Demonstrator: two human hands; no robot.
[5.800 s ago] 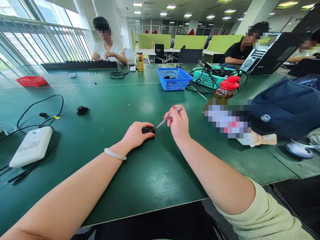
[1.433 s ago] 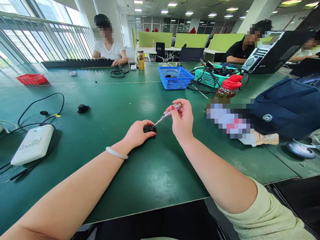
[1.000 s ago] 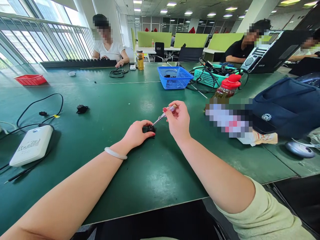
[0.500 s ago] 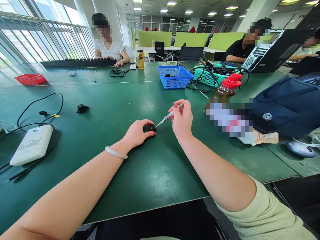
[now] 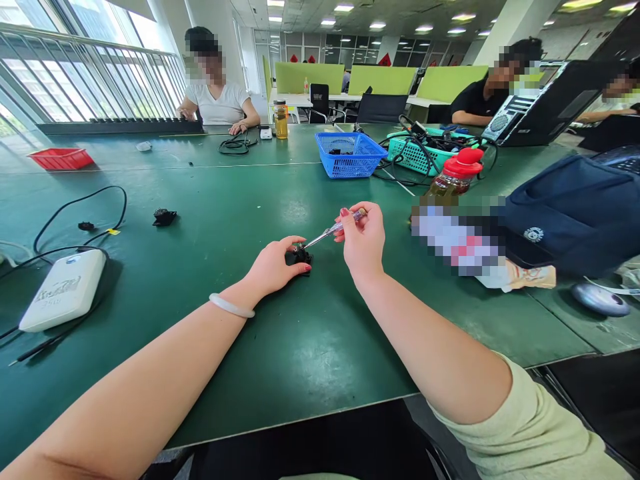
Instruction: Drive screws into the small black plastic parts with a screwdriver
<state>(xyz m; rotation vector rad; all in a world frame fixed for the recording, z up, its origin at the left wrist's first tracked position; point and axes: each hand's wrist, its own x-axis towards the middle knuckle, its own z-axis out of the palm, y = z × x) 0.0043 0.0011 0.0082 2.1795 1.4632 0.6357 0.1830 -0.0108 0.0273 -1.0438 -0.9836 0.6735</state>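
Between the thumb and fingers of my left hand [image 5: 275, 267] is a small black part [image 5: 301, 259], held down on the green table [image 5: 320, 347]. Its exact kind is too small to make out. My right hand [image 5: 365, 240] is closed around the clear handle of a thin screwdriver [image 5: 333, 229]. The screwdriver slants down to the left, and its metal tip meets the top of the black part. Farther left on the table lies another small black piece [image 5: 164, 217], with a smaller black bit [image 5: 87, 227] beyond it.
A white box [image 5: 65, 290] with black cables lies at left, a red tray [image 5: 61, 158] behind it. A blue basket [image 5: 350, 155], green basket [image 5: 423, 150], red-lidded jar [image 5: 457, 172], dark bag [image 5: 575, 213] and mouse [image 5: 600, 298] stand right. Other people sit across the table.
The screwdriver tip has moved left and up, from the black part's right side onto its top. Across the table, a person's long black strip has shifted left.
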